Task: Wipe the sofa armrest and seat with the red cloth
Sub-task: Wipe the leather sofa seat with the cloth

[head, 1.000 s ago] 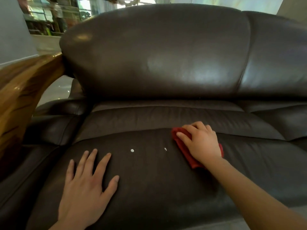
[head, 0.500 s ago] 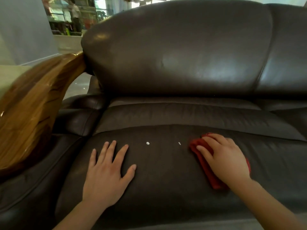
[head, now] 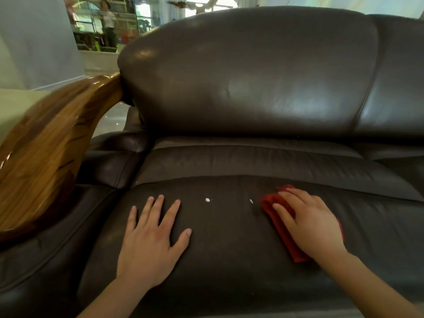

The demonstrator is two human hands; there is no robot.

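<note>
A dark brown leather sofa fills the view. Its seat cushion lies in front of me and its glossy wooden armrest curves up on the left. My right hand presses flat on a folded red cloth on the right part of the seat. My left hand rests flat on the seat with fingers spread, holding nothing. Two small white specks lie on the leather between my hands; the nearer one sits just left of the cloth.
The padded backrest rises behind the seat, with a second back cushion to the right. A leather side pad sits under the wooden armrest. A person stands far off in the room behind, top left.
The view has shifted left, so the sofa and both hands sit further right in frame. My right hand and the cloth have drifted right, away from the white specks.
</note>
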